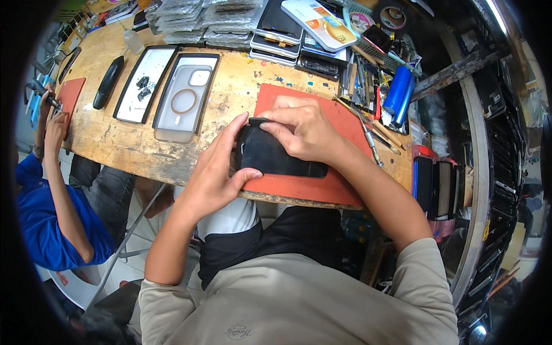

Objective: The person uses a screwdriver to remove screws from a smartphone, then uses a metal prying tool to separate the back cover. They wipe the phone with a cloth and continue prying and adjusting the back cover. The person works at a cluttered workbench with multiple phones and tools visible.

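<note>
A flat black rectangular phone lies on a red-orange rubber work mat near the front edge of a worn wooden workbench. Its long axis runs across the picture from left to right, dipping a little toward the right, with one short end toward the person's left and the other toward the right.

The left hand wraps around the phone's left end, thumb laid along the lower edge and fingers curled over the top corner, closed firmly on it. The right hand rests on top of the phone near its upper edge, fingers bent and pressing down on the upper left corner; it is closed against the phone rather than open.

Left of the mat lie a clear phone case with a ring on its back and a white rectangular tray with small dark parts. At the back of the bench stand piles of grey foil pouches, and beside them a stack of flat dark boxes topped by a white rectangular box with orange patches. Two blue cylinders lie to the right among loose hand tools.

At the far left a second person in a blue shirt works over another red mat.
</note>
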Tool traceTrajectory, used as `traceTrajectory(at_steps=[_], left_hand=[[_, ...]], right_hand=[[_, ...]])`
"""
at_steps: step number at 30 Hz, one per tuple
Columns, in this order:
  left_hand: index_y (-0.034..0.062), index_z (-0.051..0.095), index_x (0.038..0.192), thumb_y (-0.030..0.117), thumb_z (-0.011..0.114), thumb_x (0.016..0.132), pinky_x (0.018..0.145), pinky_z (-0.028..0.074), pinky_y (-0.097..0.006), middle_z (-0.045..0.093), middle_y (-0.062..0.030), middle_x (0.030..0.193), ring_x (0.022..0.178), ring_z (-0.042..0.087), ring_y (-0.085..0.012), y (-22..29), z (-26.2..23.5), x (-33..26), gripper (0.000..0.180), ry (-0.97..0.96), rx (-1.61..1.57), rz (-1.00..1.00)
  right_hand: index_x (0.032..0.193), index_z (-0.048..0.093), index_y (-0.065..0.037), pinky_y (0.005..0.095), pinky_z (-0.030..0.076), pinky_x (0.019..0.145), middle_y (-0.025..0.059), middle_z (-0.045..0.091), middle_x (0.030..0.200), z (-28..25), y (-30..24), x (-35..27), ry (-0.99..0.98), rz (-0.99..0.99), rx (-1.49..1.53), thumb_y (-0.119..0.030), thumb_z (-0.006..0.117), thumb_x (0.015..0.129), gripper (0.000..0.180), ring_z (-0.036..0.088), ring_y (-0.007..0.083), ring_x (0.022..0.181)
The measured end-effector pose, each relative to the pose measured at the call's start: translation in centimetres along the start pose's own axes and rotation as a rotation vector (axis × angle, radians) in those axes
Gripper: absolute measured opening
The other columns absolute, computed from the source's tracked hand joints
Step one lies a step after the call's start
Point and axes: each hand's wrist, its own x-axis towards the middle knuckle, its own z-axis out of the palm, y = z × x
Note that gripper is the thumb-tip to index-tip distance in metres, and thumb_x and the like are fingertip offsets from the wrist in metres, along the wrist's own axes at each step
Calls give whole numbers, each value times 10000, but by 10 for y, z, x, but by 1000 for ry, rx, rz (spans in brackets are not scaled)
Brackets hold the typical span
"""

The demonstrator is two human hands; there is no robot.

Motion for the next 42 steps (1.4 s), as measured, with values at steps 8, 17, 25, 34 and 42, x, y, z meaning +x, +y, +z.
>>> traceTrajectory(at_steps=[8, 17, 25, 34, 42], left_hand=[[23, 338, 1673, 113, 962, 793, 1162, 523, -477, 563, -257, 1563, 1394, 623, -395, -1, 3, -2, 1083, 35, 15, 29], [8, 343, 1662, 119, 957, 801, 1175, 512, -469, 559, -254, 1563, 1419, 603, -392, 0, 3, -2, 1063, 40, 30, 49], [9, 350, 1656, 130, 954, 805, 1175, 512, -474, 552, -241, 1570, 1425, 595, -401, 0, 3, -3, 1051, 45, 53, 60], [31, 356, 1662, 121, 949, 807, 1146, 532, -474, 550, -241, 1559, 1383, 613, -398, -2, 2, -1, 1045, 21, 40, 22], [22, 360, 1647, 128, 908, 834, 1161, 486, -481, 550, -264, 1526, 1385, 573, -452, 3, -1, 2, 987, -21, 10, 1]], right_hand=[[1061, 797, 31, 343, 483, 626, 94, 709, 760, -4, 1, 10, -84, 312, 292, -73, 760, 963, 148, 600, 138, 665], [1054, 804, 32, 289, 439, 574, -17, 656, 730, -9, 2, 16, -163, 445, 425, -68, 737, 1002, 131, 543, 51, 655], [1054, 804, 31, 283, 441, 582, -16, 664, 751, -12, -2, 17, -167, 483, 428, -62, 734, 1006, 126, 545, 54, 670], [1085, 773, -21, 461, 519, 663, 156, 603, 844, -13, -20, -2, -59, -56, -127, -30, 763, 922, 163, 653, 377, 765], [1061, 725, 0, 462, 501, 640, 145, 577, 836, -31, -19, -28, -59, -42, -245, 0, 758, 915, 150, 638, 353, 737]])
